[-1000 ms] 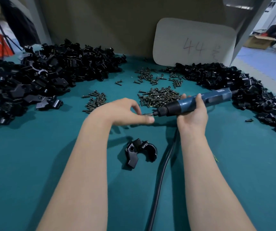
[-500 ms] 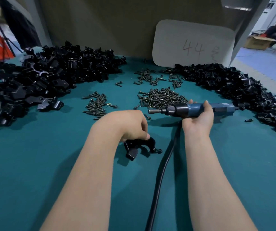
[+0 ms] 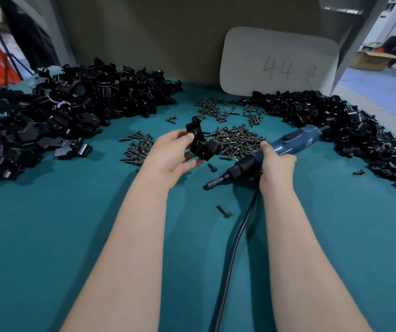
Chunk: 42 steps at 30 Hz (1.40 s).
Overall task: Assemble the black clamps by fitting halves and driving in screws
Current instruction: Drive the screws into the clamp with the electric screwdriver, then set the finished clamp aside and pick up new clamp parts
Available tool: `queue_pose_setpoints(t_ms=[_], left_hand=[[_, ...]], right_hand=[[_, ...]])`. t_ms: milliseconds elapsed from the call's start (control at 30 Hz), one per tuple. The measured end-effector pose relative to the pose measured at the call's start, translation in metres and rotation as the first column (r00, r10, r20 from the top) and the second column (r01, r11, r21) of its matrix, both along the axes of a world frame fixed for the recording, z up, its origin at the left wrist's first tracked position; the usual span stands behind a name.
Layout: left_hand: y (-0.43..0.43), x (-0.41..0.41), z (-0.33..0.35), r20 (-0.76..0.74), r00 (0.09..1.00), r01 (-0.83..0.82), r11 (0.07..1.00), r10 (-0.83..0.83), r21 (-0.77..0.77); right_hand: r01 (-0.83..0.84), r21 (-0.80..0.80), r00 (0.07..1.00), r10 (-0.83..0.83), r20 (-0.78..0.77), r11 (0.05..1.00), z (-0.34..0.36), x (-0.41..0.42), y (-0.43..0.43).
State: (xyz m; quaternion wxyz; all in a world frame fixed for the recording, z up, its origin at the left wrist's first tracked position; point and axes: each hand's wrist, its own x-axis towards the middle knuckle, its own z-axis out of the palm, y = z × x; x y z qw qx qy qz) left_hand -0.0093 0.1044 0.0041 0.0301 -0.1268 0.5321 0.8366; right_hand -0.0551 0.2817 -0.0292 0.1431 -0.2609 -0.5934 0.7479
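My left hand (image 3: 170,159) grips a black clamp (image 3: 200,142) and holds it up above the green table, in front of the middle screw pile. A screw head sticks out at the clamp's top. My right hand (image 3: 276,164) grips a blue electric screwdriver (image 3: 285,147); its dark tip points down and left, close to the table and below the clamp. The tip does not touch the clamp. A single loose screw (image 3: 223,211) lies on the cloth between my forearms.
A big heap of black clamp halves (image 3: 72,116) fills the left. Another heap (image 3: 336,125) curves along the right. Piles of screws (image 3: 235,140) lie in the middle. The screwdriver's black cable (image 3: 235,240) runs toward me. A white card (image 3: 278,63) leans at the back.
My left hand picked the clamp off the table and raised it away from me. The screwdriver swung from level to tip-down and came lower. One screw now lies on the cloth.
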Motion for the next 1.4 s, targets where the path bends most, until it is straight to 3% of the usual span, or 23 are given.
queue_pose_setpoints(t_ms=[100,233,300,400,467,533,600,700,800,867,1000,1200,1400], left_hand=[[0.001,-0.003,-0.008,0.025,0.999,-0.039,0.989,0.036,0.143],[0.004,-0.006,-0.017,0.043,0.995,-0.097,0.976,0.09,0.195],[0.004,-0.008,-0.02,0.039,0.991,-0.132,0.967,0.127,0.218],[0.004,-0.009,-0.02,0.024,0.986,-0.162,0.937,0.162,0.309],[0.005,-0.009,-0.02,0.004,0.98,-0.185,0.913,0.197,0.363],[0.01,-0.009,-0.019,-0.027,0.97,-0.216,0.907,0.242,0.363],[0.014,-0.01,-0.019,-0.057,0.958,-0.25,0.917,0.28,0.31],[0.02,-0.01,-0.021,-0.096,0.937,-0.32,0.936,0.336,0.144],[0.021,-0.012,-0.026,-0.17,0.909,-0.408,0.894,0.379,-0.187],[0.019,-0.013,-0.029,-0.213,0.906,-0.415,0.864,0.366,-0.283],[0.017,-0.015,-0.03,-0.248,0.919,-0.381,0.847,0.306,-0.37],[0.021,-0.013,-0.031,-0.271,0.955,-0.248,0.823,0.119,-0.511],[0.019,-0.013,-0.032,-0.277,0.955,-0.235,0.847,0.109,-0.476]], right_hand=[[-0.035,0.297,0.999,0.038,-0.003,0.954,-0.005,0.004,-0.006],[-0.106,0.438,0.991,0.059,0.119,0.893,0.001,0.007,-0.013],[-0.152,0.589,0.979,0.037,0.202,0.794,0.004,0.011,-0.017],[0.006,0.824,0.999,0.027,-0.026,0.566,0.01,0.02,-0.027],[0.036,0.831,0.965,0.196,-0.172,0.555,0.014,0.026,-0.037],[-0.135,0.815,0.914,0.388,-0.116,0.563,0.019,0.033,-0.049],[-0.309,0.816,0.851,0.526,0.007,0.488,0.016,0.035,-0.056],[-0.308,0.858,0.827,0.562,0.028,0.41,0.01,0.033,-0.061],[-0.26,0.857,0.834,0.551,-0.033,0.444,0.008,0.031,-0.06],[-0.245,0.836,0.84,0.538,-0.07,0.491,0.008,0.031,-0.06],[-0.195,0.801,0.848,0.508,-0.152,0.565,0.007,0.031,-0.059],[-0.274,0.677,0.861,0.487,-0.144,0.683,0.009,0.028,-0.058],[-0.332,0.493,0.849,0.482,-0.215,0.805,0.009,0.026,-0.055]])
